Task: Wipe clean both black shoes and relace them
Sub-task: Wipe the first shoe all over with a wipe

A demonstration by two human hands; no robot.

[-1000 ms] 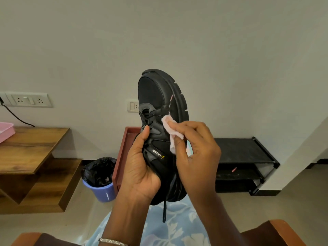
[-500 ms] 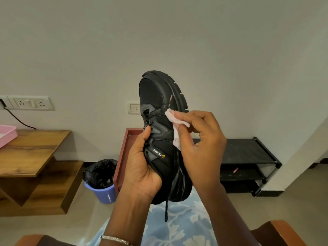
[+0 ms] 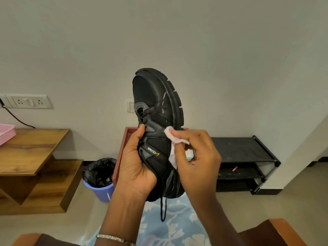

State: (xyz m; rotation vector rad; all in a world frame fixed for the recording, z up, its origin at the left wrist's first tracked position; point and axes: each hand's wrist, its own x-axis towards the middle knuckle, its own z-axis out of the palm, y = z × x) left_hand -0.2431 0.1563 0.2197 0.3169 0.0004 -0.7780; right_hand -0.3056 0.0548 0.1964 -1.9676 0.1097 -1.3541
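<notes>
A black shoe [image 3: 154,103] is held up in front of me, toe pointing up, its sole to the right. My left hand [image 3: 136,167] grips it around the heel and collar, thumb on the lace area. My right hand [image 3: 197,157] pinches a pale pink wipe [image 3: 171,137] and presses it against the shoe's side near the sole. Pinkish marks [image 3: 164,103] streak the upper above the wipe. A black lace end [image 3: 163,210] dangles below the heel. The second shoe is not in view.
A black shoe rack [image 3: 245,157] stands against the wall at right. A reddish-brown tray [image 3: 122,150] leans behind the shoe. A blue bin with a black liner [image 3: 100,178] sits on the floor left of it. A wooden table [image 3: 32,150] with a pink tray [image 3: 5,132] is at left.
My right hand has slid the wipe down the shoe's side, from near the lace area toward the mid sole. The shoe stays upright in my left hand.
</notes>
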